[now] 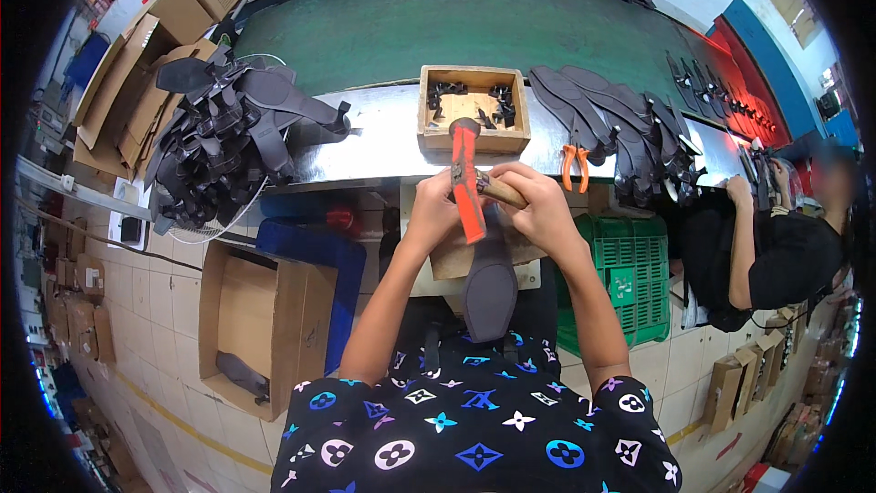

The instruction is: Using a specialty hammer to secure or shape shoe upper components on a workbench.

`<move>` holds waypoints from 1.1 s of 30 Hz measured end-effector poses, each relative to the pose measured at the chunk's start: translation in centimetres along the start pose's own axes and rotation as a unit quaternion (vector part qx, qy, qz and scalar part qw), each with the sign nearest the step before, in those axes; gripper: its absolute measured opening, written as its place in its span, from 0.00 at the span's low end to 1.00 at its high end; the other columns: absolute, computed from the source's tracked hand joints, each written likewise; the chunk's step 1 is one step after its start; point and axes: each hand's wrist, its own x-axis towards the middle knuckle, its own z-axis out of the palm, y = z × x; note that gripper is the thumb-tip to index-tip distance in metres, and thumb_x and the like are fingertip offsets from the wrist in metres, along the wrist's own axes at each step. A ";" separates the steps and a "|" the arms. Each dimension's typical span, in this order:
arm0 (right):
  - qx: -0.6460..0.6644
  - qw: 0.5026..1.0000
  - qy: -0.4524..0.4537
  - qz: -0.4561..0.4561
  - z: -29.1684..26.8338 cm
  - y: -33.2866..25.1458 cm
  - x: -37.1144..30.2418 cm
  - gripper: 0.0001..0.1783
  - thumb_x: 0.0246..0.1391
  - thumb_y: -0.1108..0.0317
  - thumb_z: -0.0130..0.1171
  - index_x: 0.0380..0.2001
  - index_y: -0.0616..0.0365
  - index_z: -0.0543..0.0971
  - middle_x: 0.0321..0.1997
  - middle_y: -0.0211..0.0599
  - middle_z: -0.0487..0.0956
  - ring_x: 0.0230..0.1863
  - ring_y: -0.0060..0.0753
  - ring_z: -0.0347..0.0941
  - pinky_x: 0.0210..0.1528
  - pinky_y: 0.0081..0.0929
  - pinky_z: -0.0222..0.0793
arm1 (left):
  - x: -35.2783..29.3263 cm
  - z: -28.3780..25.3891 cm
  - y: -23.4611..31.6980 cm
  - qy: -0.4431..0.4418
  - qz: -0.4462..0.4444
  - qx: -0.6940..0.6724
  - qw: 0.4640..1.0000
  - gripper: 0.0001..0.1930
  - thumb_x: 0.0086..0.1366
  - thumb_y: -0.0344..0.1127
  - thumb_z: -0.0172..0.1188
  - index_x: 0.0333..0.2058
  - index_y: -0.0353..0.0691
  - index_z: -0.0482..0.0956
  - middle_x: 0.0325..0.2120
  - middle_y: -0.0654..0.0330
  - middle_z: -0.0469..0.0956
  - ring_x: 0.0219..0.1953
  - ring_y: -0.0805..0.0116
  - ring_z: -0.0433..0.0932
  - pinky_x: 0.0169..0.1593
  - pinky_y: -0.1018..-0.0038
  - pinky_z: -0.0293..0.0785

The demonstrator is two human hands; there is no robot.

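Observation:
My right hand (pixel 544 208) is closed around the wooden handle of a hammer (pixel 466 184), whose red-orange head hangs between my hands. My left hand (pixel 435 212) is closed at the far, narrow end of a dark grey sandal sole (pixel 491 294); the hammer head partly covers its fingertips. The sole's broad end points toward my body, over a brown work pad (pixel 450 260). Just beyond my hands, a wooden box (pixel 474 139) holds small black clip-like parts.
A heap of dark sandals (pixel 228 132) fills a wire basket at left. More soles (pixel 593 105) and orange-handled pliers (pixel 575 166) lie on the metal bench edge. Green crate (pixel 630 274) and cardboard box (pixel 301 315) flank me. Another person (pixel 776 246) works at right beside the green belt (pixel 438 27).

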 end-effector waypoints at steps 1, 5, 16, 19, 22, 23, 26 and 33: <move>-0.004 1.000 -0.015 0.003 0.1 -0.1 0.1 0.16 0.42 0.80 0.61 0.39 0.63 0.80 0.44 0.41 0.81 0.43 0.54 0.77 0.47 0.38 0.73 | 0.0 -0.1 -0.3 0.000 -0.001 -0.001 1.000 0.12 0.52 0.28 0.71 0.36 0.33 0.84 0.34 0.52 0.83 0.32 0.58 0.82 0.41 0.70 0.77; -0.022 1.000 -0.001 -0.008 0.1 -0.2 -0.4 0.16 0.46 0.79 0.62 0.42 0.63 0.79 0.42 0.42 0.81 0.40 0.51 0.78 0.43 0.37 0.74 | 0.1 0.0 -0.7 -0.003 -0.007 -0.038 0.999 0.11 0.54 0.29 0.70 0.37 0.33 0.85 0.34 0.53 0.84 0.32 0.66 0.82 0.40 0.72 0.77; 0.212 0.943 0.165 0.196 -1.0 -3.0 -3.5 0.17 0.55 0.72 0.67 0.48 0.65 0.81 0.39 0.30 0.85 0.33 0.14 0.74 0.37 0.17 0.71 | 0.8 0.0 -1.9 -0.044 -0.029 -0.172 0.984 0.10 0.55 0.28 0.67 0.37 0.36 0.87 0.50 0.54 0.82 0.53 0.62 0.79 0.58 0.69 0.71; 0.232 0.953 0.160 0.114 -1.1 -2.5 -2.2 0.15 0.50 0.71 0.72 0.42 0.63 0.84 0.33 0.26 0.84 0.28 0.12 0.69 0.32 0.16 0.68 | 0.9 -0.2 -2.1 -0.009 0.057 -0.096 0.994 0.09 0.53 0.29 0.68 0.34 0.37 0.88 0.57 0.52 0.77 0.64 0.56 0.69 0.65 0.64 0.63; 0.212 0.966 0.081 0.120 -1.1 -1.2 -1.5 0.15 0.48 0.71 0.73 0.41 0.61 0.84 0.29 0.25 0.81 0.24 0.14 0.65 0.28 0.18 0.63 | 1.0 -0.7 -1.3 -0.054 0.045 -0.068 0.995 0.07 0.52 0.31 0.69 0.32 0.38 0.88 0.61 0.51 0.72 0.71 0.52 0.58 0.69 0.60 0.56; 0.188 0.975 0.070 0.095 -1.0 -0.8 -1.3 0.14 0.48 0.70 0.72 0.40 0.60 0.85 0.25 0.25 0.78 0.23 0.16 0.63 0.27 0.20 0.61 | 1.1 -0.9 -0.8 -0.072 0.051 -0.059 0.994 0.07 0.52 0.30 0.69 0.31 0.38 0.87 0.61 0.51 0.73 0.71 0.52 0.57 0.68 0.59 0.56; 0.146 0.985 0.042 0.084 -1.2 -0.5 -0.8 0.14 0.47 0.69 0.71 0.39 0.61 0.84 0.25 0.29 0.78 0.23 0.19 0.66 0.28 0.23 0.64 | 1.3 -1.4 -0.6 -0.096 0.060 -0.056 0.992 0.08 0.51 0.30 0.68 0.32 0.38 0.88 0.61 0.51 0.73 0.71 0.53 0.57 0.68 0.58 0.55; 0.064 0.994 -0.053 0.068 -1.6 -0.2 0.0 0.14 0.49 0.72 0.71 0.40 0.64 0.84 0.36 0.34 0.86 0.37 0.21 0.80 0.41 0.22 0.74 | 1.3 -1.6 -0.3 -0.103 0.026 -0.101 0.989 0.09 0.50 0.31 0.69 0.31 0.35 0.86 0.61 0.53 0.73 0.65 0.57 0.65 0.65 0.64 0.61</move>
